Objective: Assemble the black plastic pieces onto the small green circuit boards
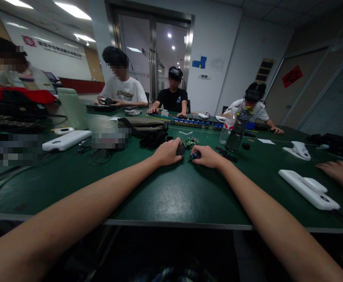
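A dark block is gripped by the curled fingers of the left hand; a small blue-spotted component is pinched by the right hand; circuit boards, just beyond the fingers, could be scattered if bumped.

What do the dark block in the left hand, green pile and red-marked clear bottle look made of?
Dark block: likely matte plastic; dull, even surface.
Green pile: perhaps circuit-board laminate; green, jagged bits, finish too small to tell.
Clear bottle: probably glossy plastic; see-through, with bright highlights.
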Motion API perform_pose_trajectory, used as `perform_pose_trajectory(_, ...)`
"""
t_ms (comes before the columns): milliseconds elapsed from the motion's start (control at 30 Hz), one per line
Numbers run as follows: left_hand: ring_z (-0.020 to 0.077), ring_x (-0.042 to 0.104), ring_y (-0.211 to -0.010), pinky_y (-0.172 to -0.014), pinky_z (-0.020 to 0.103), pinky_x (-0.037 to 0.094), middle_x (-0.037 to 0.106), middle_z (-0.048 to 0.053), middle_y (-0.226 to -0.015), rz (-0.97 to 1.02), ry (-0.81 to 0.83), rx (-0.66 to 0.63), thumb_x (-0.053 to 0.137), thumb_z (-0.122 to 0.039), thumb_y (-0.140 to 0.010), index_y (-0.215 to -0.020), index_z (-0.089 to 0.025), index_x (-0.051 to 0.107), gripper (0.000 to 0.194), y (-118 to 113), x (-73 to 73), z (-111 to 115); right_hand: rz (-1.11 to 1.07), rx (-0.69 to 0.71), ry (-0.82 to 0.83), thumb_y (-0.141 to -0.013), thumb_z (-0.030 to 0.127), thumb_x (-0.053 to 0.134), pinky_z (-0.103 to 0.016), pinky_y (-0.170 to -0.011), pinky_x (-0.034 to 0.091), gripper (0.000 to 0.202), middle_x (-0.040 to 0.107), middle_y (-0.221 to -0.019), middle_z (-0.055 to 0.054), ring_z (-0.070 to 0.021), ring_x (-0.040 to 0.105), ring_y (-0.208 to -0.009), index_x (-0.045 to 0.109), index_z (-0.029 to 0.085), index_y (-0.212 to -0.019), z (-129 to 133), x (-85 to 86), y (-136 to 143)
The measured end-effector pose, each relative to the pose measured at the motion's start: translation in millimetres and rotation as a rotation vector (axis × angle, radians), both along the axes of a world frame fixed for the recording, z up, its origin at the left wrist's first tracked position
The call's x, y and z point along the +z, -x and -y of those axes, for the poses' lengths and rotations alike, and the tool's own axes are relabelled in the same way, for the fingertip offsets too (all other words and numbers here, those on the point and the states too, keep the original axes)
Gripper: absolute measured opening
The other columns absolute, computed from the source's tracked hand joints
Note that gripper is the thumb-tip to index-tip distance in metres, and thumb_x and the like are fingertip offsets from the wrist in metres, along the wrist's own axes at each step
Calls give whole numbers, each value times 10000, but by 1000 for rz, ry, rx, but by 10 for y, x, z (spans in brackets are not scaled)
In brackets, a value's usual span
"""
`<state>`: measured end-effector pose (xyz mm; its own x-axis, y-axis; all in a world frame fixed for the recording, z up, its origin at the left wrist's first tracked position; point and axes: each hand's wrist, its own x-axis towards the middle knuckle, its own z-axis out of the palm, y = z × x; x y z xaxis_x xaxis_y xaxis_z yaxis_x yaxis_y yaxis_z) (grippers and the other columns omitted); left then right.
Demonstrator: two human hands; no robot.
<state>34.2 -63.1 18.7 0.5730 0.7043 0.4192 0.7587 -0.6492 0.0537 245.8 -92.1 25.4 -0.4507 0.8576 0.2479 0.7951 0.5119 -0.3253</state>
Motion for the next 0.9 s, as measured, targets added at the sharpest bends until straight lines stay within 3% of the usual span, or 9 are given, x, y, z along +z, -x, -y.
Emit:
perform_pose_trajectory(333,255,613,-981,-849,353,482,638,84,-1014,-78,-72,-5,602,-343,-799,-1071,-196,520,320,7,-30,-30,8,-11,5,-701,137,716,-218,-661,345,255,557,-706,49,-114,521,-670,605,180,-926,4,1,6)
perform_pose_trajectory(900,257,608,-967,-852,357,486,633,92,-1012,-89,-43,-34,597,-311,-792,-1068,-182,536,310,2,-15,-16,-2,-25,30,-736,165,708,-225,-670,350,255,561,-727,46,-114,521,-670,602,183,-967,12,6,18)
